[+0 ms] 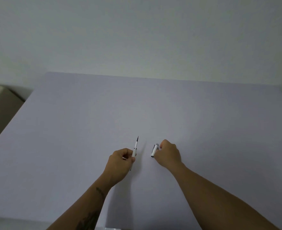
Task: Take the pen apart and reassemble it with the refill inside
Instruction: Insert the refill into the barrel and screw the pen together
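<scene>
Worktop (153, 105) pale lilac-grey, plain. Pen body (135, 146) white, black tip. Cap (154, 150) white, grey clip. Wall (137, 30) off-white.

Matt, smooth pale table (153, 105) all round. The pen body (135, 146) above the left hand's fingers (128, 152) looks like glossy white plastic with a dark pointed tip; the cap (154, 150) at the right hand's fingertips (161, 146) is white plastic with a silvery, metal-looking clip.

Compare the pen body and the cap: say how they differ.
The pen body is long and thin with a dark pointed tip; the cap is short and stubby with a grey clip. The body is in the left hand, tip pointing away; the cap is at the right hand, by the table. Both are mostly white.
</scene>
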A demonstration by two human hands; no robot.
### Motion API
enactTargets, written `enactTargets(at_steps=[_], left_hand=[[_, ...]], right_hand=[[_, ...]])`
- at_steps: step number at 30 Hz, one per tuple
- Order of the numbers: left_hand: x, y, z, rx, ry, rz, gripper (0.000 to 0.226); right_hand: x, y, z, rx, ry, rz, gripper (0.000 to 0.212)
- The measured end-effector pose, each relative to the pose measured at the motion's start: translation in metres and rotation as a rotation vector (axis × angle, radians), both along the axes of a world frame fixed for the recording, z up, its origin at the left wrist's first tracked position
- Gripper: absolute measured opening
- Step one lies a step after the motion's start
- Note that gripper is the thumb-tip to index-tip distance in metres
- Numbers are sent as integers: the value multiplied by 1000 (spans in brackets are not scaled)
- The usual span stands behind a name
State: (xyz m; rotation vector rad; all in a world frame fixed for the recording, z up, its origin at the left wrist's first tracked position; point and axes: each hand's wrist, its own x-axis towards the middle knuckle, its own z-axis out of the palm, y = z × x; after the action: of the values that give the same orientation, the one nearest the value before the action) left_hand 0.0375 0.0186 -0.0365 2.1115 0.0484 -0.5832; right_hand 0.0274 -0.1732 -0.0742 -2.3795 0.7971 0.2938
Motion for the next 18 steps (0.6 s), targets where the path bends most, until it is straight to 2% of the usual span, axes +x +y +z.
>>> enactTargets(at_steps=[5,8,9,11,14,16,18], left_hand=[[-3,2,1,1,0,13,11],[-5,4,2,-5,4,9,11],[-5,5,2,-5,6,8,11],[-6,7,2,-10,12,4,12],[-9,8,4,-21,22,-18,13],[-9,10,3,-26,24,-29,14],[-11,10,5,-25,18,-44,15]], right_hand=[[0,8,4,-19,69,67,26],[-2,7,4,32,70,40,10],[-4,5,4,65,58,19,12],[-7,1,5,187,1,-89,21],[-9,0,19,539,-116,-299,29],[-6,1,36,763,-203,-383,21],[-4,2,51,861,-282,-387,14]])
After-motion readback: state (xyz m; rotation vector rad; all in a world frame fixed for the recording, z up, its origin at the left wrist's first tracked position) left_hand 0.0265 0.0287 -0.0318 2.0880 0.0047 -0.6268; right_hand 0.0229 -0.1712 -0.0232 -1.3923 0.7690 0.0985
